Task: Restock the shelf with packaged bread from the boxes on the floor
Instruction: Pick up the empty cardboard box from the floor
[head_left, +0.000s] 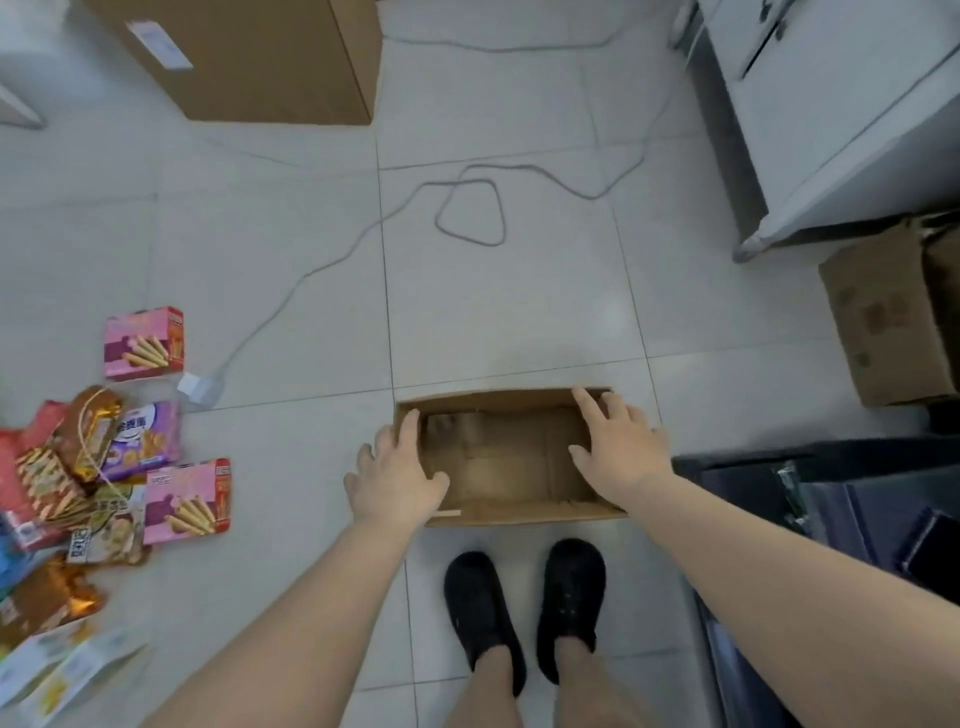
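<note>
Head view: both arms reach down; left hand (399, 480) grips the left wall of the open cardboard box (506, 457), thumb inside and fingers outside, while right hand (621, 449) lies with fingers spread over the right wall. Box sits on the pale tiled floor (519, 312) just ahead of black shoes (524, 608) and shows only bare cardboard inside; snack packets (104, 467) lie heaped at left, near a grey cable (467, 208). No packaged bread can be made out; a larger carton (249, 57) is cut off at top.

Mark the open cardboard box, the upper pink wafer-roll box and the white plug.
open cardboard box (511, 465), head view, bare inside bottom panel
upper pink wafer-roll box (143, 343), head view, printed front face
white plug (199, 387), head view, top of its body
</note>
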